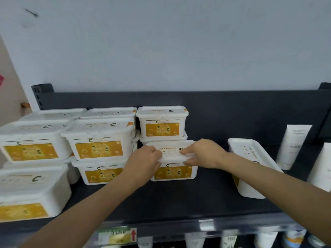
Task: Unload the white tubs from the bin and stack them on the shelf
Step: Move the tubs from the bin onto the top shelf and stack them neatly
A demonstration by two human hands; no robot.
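Note:
A white tub with a yellow label (173, 171) sits on the dark shelf (179, 199) in front of a stack of two tubs (162, 122). My left hand (143, 164) grips its left end, fingers curled over the lid edge. At the tub's right end my right hand (202, 153) grips the lid, thumb under the rim. Several more white tubs (99, 140) stand stacked to the left. Another single tub (250, 165) lies at an angle to the right. The bin is out of view.
White tubes (293, 145) stand at the shelf's far right. The shelf's back panel (232, 108) rises behind the tubs, with a pale wall above. A lower shelf with bottles and a price tag (118, 236) shows beneath the front edge.

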